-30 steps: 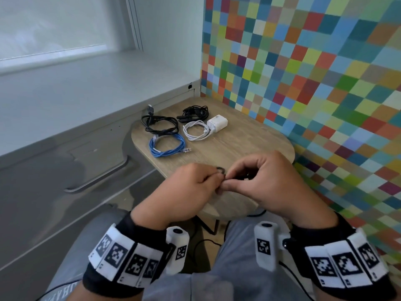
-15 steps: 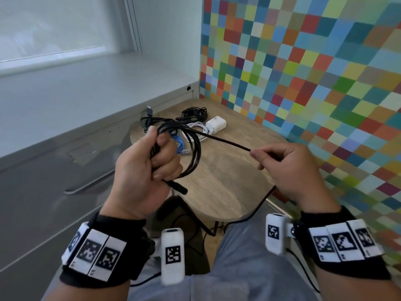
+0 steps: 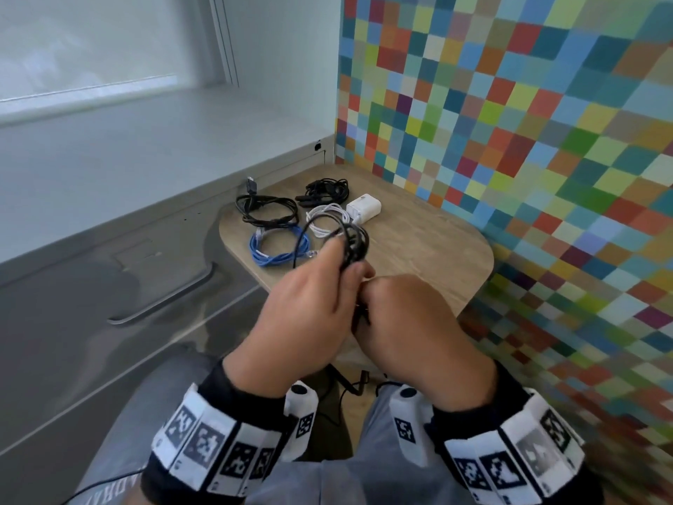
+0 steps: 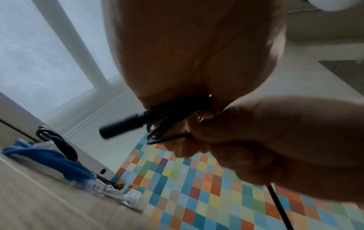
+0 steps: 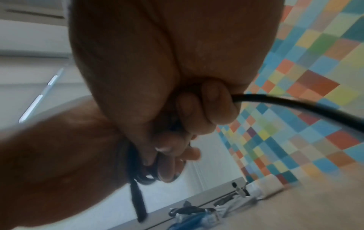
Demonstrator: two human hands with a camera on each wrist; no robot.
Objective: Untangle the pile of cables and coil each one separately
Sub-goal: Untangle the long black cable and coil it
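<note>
Head view: your left hand (image 3: pixel 306 315) grips a black cable (image 3: pixel 351 242) wound into loops that stand above its fingers, over the near part of the wooden table (image 3: pixel 429 249). Your right hand (image 3: pixel 411 322) is curled against the left, touching it; what its fingers hold is hidden here. On the table's far side lie four separate coils: a blue cable (image 3: pixel 278 246), a black coil (image 3: pixel 266 209), a white cable (image 3: pixel 326 220) beside a white charger (image 3: pixel 364 208), and a black bundle (image 3: pixel 327 189).

Left wrist view: the cable's loops (image 4: pixel 167 132) are pinched between both hands, and a black plug (image 4: pixel 122 127) sticks out, blurred.

Right wrist view: your right fingers (image 5: pixel 214 105) curl round a cable strand (image 5: pixel 295 105) that runs off the right edge.
</note>
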